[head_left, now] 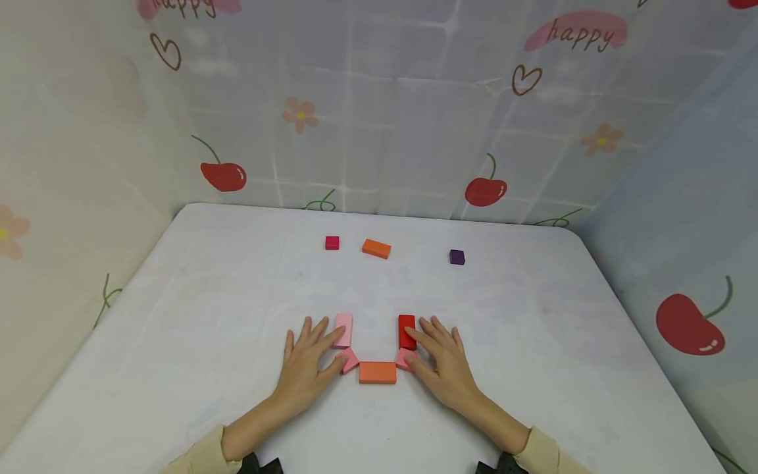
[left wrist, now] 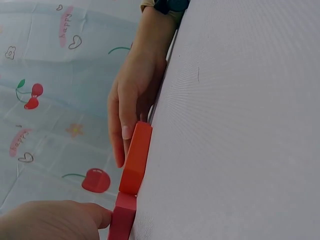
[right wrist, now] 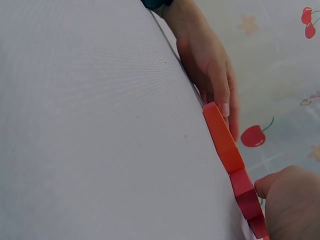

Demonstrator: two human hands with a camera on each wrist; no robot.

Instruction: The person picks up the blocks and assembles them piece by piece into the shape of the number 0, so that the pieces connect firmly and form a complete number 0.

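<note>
On the white table several blocks form a U shape. An orange rectangular block lies across its near end. My left hand rests at the left side, its index finger touching a pale pink rectangular block and its thumb against a smaller pink block that meets the orange one. At the right side, my right hand has its index finger on a red rectangular block and its thumb on another small pink block, partly covered. Both hands have their other fingers spread over the table.
Toward the far edge of the table lie a crimson block, a second orange block and a dark purple block. A printed curtain stands behind the table and along both sides.
</note>
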